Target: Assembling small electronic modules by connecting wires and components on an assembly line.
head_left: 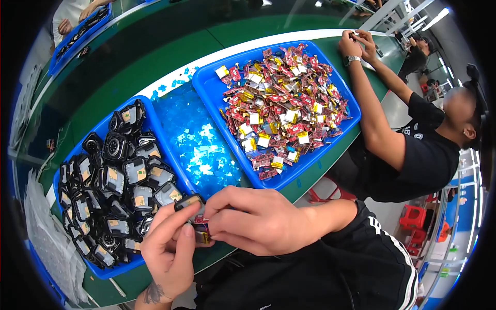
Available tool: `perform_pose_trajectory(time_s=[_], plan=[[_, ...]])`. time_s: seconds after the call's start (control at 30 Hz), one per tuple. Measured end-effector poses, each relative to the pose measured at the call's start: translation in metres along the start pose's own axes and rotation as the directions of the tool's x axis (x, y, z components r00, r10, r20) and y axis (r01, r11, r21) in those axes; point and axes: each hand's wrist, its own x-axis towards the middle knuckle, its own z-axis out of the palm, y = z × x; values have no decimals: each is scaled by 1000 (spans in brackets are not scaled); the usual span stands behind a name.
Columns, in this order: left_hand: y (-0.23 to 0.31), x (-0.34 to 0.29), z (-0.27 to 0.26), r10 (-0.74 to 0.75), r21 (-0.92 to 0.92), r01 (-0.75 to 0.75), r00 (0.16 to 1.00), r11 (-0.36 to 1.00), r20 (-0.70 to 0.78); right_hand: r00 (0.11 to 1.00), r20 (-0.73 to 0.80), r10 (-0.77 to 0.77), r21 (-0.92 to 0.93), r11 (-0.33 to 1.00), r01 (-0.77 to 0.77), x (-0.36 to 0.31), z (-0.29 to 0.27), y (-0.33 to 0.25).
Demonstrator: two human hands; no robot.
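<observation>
Two blue trays (209,85) on green bench (310,175), co-worker (426,155) at right; left tray black casings (112,178), right tray red boards (279,98); left hand (173,248) pinching one casing (188,202), right hand (258,219) gripping one board (200,220) just beside it.

The held casing (182,204) looks like glossy plastic, the trays (207,85) smooth plastic.

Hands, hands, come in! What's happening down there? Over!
Left hand gripping black case. Right hand at red-and-yellow part, exact grip hidden. Fingers partly covering that part.
</observation>
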Motion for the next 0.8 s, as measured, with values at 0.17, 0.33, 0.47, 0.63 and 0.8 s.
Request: perform_pose_trajectory(time_s=[0.17,0.33,0.47,0.63,0.8], plan=[[1,0,2,-73,-58,71,997,996,-26,993,115,6,-96,995,5,0,-3,-1],[2,0,-3,-160,-163,163,987,973,33,993,120,11,-91,996,0,-2,0,2],[3,-3,-4,-133,-154,141,989,978,61,998,35,46,105,993,-50,4,4,4],[-3,1,-7,-25,122,15,997,992,78,914,139,382,441,802,-403,1,-7,1],[-6,5,-8,63,173,-72,996,982,61,848,188,496,618,611,-495,3,-5,-2]])
